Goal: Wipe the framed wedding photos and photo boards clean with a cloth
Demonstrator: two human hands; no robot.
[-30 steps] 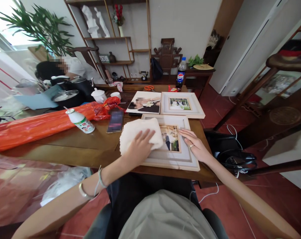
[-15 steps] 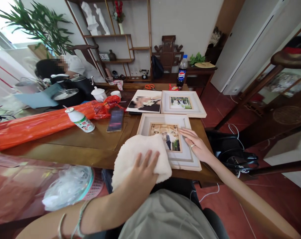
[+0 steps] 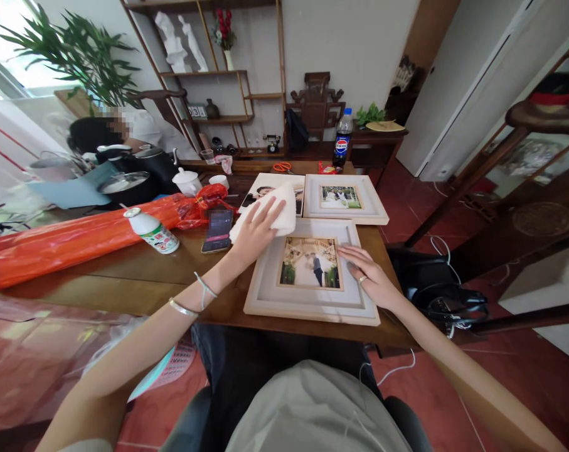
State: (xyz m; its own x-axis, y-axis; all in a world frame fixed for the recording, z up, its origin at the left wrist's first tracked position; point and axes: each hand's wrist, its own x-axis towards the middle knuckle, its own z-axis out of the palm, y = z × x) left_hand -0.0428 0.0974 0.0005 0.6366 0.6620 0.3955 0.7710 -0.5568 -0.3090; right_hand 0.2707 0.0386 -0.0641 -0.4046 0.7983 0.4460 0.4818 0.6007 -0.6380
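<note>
A white fluffy cloth (image 3: 284,210) lies under my left hand (image 3: 260,231), whose fingers press on it. The cloth sits at the upper left corner of a framed wedding picture (image 3: 311,263) in a pale wooden frame, and covers part of the unframed photo panel (image 3: 293,185) behind. My right hand (image 3: 369,276) rests on the right side of the near frame, fingers stretched out along it, holding nothing. A second framed picture (image 3: 341,196) stands flat behind the near one, on the right.
On the wooden table (image 3: 190,282) lie a phone (image 3: 217,231), a white bottle (image 3: 152,231) and a long red plastic-wrapped bundle (image 3: 100,226). Farther back are orange-handled scissors (image 3: 281,167) and a cola bottle (image 3: 342,139). A person (image 3: 138,125) is at the far left.
My left hand has slid the cloth from the near frame's lower left up and away to its upper left corner, uncovering the picture. My right hand has stayed in place.
</note>
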